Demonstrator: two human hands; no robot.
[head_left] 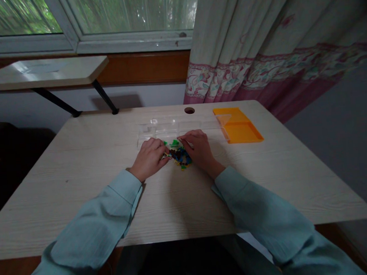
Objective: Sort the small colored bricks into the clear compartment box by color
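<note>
A small heap of colourful plastic pieces, blue, brown, yellow and green, lies on the desk between my hands. My left hand rests at the heap's left side, its fingers curled together around something small that I cannot make out. On the right, my right hand reaches over the heap with thumb and forefinger pinched; what sits between them is too small to name. A green piece lies just beyond the heap, by the front of a clear plastic box with compartments.
An orange tray lies at the back right, partly overlapped by the clear box's right end. Behind the box is a round hole in the desk. A raised shelf on black legs stands at the back left. A curtain hangs behind.
</note>
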